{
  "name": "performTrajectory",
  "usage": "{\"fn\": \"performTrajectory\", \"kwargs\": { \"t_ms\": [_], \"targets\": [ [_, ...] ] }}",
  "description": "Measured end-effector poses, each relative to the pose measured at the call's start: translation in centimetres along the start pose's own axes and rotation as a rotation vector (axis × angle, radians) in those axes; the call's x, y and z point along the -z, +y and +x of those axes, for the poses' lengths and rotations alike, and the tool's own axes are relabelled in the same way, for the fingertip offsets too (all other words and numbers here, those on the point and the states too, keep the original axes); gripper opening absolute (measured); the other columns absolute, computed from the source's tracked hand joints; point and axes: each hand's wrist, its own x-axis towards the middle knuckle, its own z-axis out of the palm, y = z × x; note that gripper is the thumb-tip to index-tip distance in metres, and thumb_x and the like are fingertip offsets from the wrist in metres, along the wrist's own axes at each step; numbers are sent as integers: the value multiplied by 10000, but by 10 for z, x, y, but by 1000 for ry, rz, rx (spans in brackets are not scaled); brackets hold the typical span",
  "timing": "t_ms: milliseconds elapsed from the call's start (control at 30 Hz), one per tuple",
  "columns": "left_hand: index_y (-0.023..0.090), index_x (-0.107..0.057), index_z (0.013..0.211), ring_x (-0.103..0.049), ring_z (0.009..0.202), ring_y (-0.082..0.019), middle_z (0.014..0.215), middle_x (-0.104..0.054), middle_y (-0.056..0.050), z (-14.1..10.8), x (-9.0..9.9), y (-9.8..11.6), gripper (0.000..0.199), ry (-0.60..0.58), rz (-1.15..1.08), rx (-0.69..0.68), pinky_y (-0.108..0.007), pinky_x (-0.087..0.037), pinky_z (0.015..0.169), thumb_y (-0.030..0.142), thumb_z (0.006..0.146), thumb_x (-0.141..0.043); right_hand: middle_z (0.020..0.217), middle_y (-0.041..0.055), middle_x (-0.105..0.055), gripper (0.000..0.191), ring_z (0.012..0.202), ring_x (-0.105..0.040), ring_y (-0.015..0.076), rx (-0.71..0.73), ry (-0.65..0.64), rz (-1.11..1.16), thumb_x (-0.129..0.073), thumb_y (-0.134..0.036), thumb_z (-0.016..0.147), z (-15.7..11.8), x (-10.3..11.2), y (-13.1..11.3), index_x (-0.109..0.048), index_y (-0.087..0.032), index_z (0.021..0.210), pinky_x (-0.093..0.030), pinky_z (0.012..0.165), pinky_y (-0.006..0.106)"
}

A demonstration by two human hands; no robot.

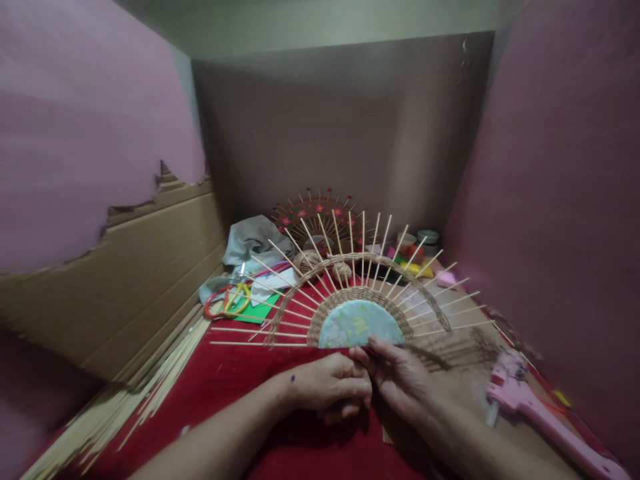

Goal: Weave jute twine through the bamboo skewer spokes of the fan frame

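Observation:
A half-round stick fan (361,325) stands in front of me, its pale blue floral centre edged with a woven twine band (316,313). Thin wooden sticks spread out from it, and a braided twine arc (286,293) crosses them farther out. My right hand (403,380) grips the fan's straight lower edge, thumb over the front. Against its fingertips, just below that edge, my left hand (333,383) is closed with fingers curled. Whatever it may hold is hidden.
At right lies a pink glue gun (520,393). Loose sticks (145,380) line the left side. Scissors (235,300), green paper (260,308), grey cloth (257,241) and twine balls (307,260) sit behind the fan. A flower-decorated fan (320,212) leans at the back; cardboard (125,287) stands left.

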Motion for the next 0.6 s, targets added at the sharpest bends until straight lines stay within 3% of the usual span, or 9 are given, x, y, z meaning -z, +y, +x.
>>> {"fn": "performTrajectory", "kwargs": {
  "t_ms": [367, 600],
  "targets": [
    [149, -534, 698, -387, 299, -48, 513, -476, 47, 2, -3, -3, 186, 10, -10, -52, -143, -287, 273, 282, 813, -472, 585, 12, -635, 142, 598, -646, 158, -28, -8, 12, -736, -44, 591, 4, 8, 1, -618, -112, 632, -531, 648, 263],
    [145, -518, 581, -409, 303, -55, 464, -484, 39, 10, -10, -7, 126, 15, -161, -76, -143, -309, 289, 151, 682, -442, 617, 19, -658, 160, 591, -639, 142, -16, 82, 22, -757, -47, 564, 3, 7, 0, -627, -113, 629, -530, 662, 249]
  ]
}}
